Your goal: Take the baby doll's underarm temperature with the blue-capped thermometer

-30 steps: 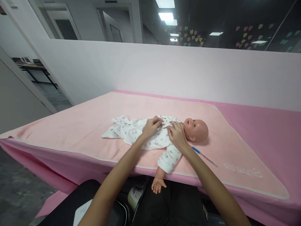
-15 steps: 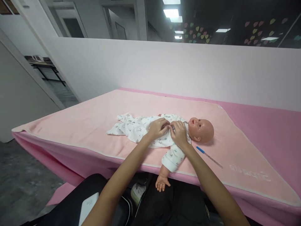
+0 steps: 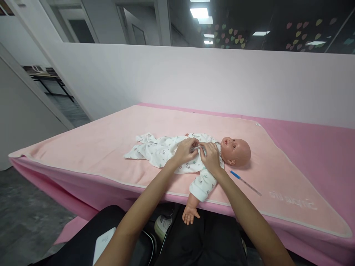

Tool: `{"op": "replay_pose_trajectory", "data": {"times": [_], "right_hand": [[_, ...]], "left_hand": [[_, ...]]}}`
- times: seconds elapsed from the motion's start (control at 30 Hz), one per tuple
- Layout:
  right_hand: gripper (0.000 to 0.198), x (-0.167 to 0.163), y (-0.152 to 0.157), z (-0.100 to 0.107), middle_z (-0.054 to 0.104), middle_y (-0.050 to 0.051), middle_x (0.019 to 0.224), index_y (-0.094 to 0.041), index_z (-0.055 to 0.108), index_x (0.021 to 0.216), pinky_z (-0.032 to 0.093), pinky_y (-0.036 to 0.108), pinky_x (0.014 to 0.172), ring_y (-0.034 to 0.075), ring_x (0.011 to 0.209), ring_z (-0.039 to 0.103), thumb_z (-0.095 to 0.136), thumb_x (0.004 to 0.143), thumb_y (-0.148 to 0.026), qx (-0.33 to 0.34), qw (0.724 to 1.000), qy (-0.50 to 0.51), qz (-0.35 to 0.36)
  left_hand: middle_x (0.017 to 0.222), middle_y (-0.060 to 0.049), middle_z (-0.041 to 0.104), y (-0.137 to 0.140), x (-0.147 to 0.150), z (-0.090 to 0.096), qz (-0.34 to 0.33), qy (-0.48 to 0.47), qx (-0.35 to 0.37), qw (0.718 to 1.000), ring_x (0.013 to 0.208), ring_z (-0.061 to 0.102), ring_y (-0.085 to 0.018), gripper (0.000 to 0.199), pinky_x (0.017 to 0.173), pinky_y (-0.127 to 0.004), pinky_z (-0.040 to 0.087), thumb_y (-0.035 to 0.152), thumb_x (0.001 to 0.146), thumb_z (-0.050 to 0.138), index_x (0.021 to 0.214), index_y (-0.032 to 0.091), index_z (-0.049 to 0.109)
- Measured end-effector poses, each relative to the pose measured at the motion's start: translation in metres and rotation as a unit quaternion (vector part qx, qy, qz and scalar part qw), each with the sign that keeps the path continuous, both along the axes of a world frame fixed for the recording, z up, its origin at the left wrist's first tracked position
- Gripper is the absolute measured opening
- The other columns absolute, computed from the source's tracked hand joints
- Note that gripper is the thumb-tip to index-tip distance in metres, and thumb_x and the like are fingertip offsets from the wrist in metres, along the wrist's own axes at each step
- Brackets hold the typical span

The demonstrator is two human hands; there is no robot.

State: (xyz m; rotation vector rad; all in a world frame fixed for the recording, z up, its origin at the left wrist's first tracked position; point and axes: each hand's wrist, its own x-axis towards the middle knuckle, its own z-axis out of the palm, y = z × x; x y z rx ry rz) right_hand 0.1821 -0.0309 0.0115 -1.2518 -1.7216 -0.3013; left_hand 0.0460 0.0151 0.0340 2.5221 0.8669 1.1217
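Note:
A baby doll (image 3: 235,152) lies on its back on the pink-covered table, its head to the right and one arm hanging over the front edge. It wears a white baby romper (image 3: 159,149) with a small print, whose leg ends lie flat at the left. Over the chest, my left hand (image 3: 185,150) pinches the romper's front with curled fingers. Close beside it, nearer the doll's neck, my right hand (image 3: 210,158) also has its fingertips closed on the front fabric. A thin pale edge shows between the fingertips; its details are too small to make out.
A pen with a blue cap (image 3: 245,183) lies right of my right forearm. The peach cloth (image 3: 91,136) covers a pink tablecloth (image 3: 318,147). A white wall (image 3: 194,77) stands behind the table. A white flat object (image 3: 103,244) rests by my left forearm.
My fingertips have shifted slightly at the romper's front, and more of the pale edge shows between them. The view has moved a little; the doll and pen lie as before.

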Motion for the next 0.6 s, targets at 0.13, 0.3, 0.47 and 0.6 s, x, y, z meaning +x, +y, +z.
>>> {"op": "replay_pose_trajectory", "data": {"times": [0.13,0.3,0.47,0.6], "right_hand": [[0.019,0.0001,-0.0004,-0.0003,0.065,0.005,0.085,-0.018,0.057,0.096,0.039,0.032,0.077,0.02,0.081,0.054,0.041,0.085,-0.017,-0.001,1.0,-0.005,0.0],[0.021,0.0002,-0.0004,-0.0009,0.065,0.005,0.088,-0.018,0.056,0.1,0.039,0.032,0.077,0.02,0.083,0.054,0.042,0.085,-0.017,-0.002,1.0,-0.009,-0.006],[0.018,0.0001,0.0006,-0.0029,0.065,0.005,0.087,-0.018,0.057,0.094,0.039,0.032,0.076,0.019,0.081,0.055,0.041,0.086,-0.018,-0.004,1.0,-0.006,-0.003],[0.017,-0.0003,0.0002,-0.0035,0.065,0.005,0.084,-0.018,0.057,0.091,0.039,0.031,0.076,0.019,0.08,0.055,0.041,0.087,-0.019,0.003,1.0,0.001,-0.003]], "left_hand": [[0.077,-0.002,0.056,-0.0011,0.0007,0.0015,-0.009,-0.032,-0.024,0.999,0.073,0.051,-0.016,0.021,0.072,-0.028,0.042,0.016,0.066,0.048,0.086,0.019,0.05],[0.078,-0.001,0.057,-0.0024,0.0009,0.0039,-0.042,-0.071,-0.085,0.993,0.072,0.053,-0.014,0.022,0.07,-0.027,0.044,0.014,0.067,0.048,0.088,0.018,0.05],[0.067,0.003,0.055,0.0012,-0.0004,0.0032,-0.061,-0.092,-0.17,0.979,0.063,0.052,-0.011,0.026,0.066,-0.025,0.043,0.016,0.066,0.049,0.092,0.018,0.049],[0.064,0.003,0.054,0.0055,-0.0023,0.0022,-0.075,-0.088,-0.199,0.973,0.058,0.05,-0.01,0.023,0.061,-0.024,0.042,0.017,0.066,0.051,0.089,0.018,0.05]]}}
